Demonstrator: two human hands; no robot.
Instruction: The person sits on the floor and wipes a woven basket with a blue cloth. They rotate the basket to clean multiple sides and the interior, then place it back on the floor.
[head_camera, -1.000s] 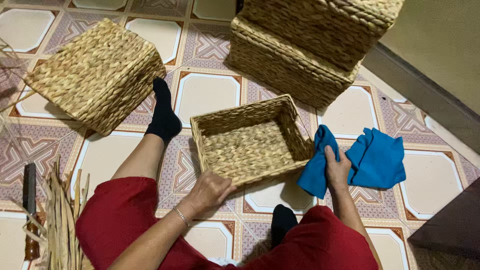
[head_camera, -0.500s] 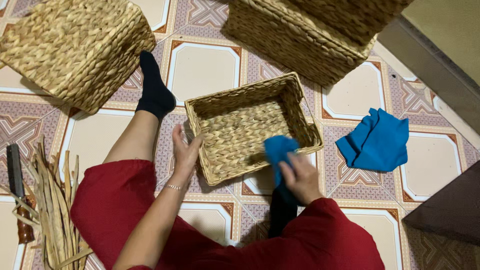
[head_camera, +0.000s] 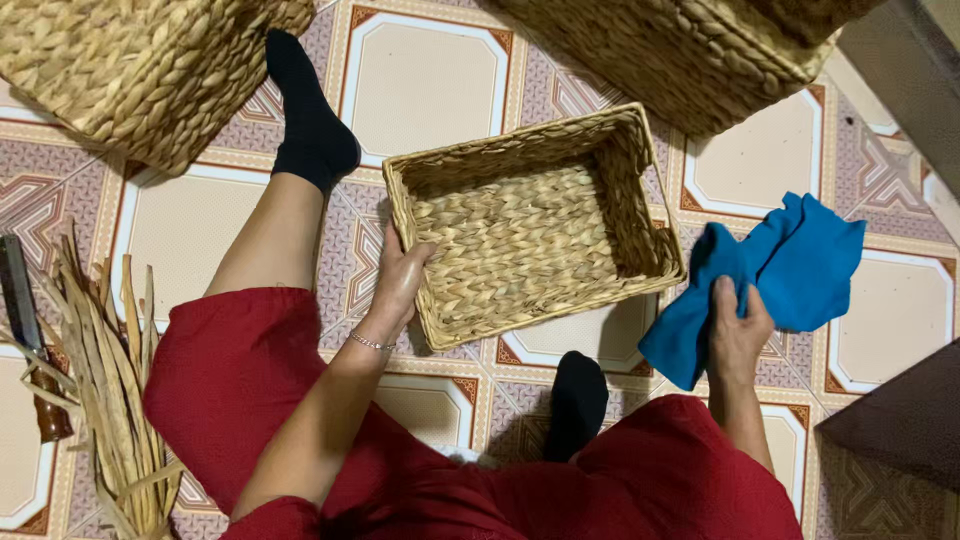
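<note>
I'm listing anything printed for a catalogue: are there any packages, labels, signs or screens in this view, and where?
None in view: no package, label, sign or screen.
Open woven basket: centre of the tiled floor, rectangular, straw-coloured, left hand on its rim.
Blue cloth: right of the basket, crumpled, under the right hand.
Larger woven baskets: top left and top right.

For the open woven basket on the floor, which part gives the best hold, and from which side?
Probably the rim of the short end wall of the woven basket, taken from the side: the left hand already grips that near-left end. It is rectangular, open-topped and apparently empty, so fingers can hook over the thick braided edge. The right hand holds the blue cloth.
</note>
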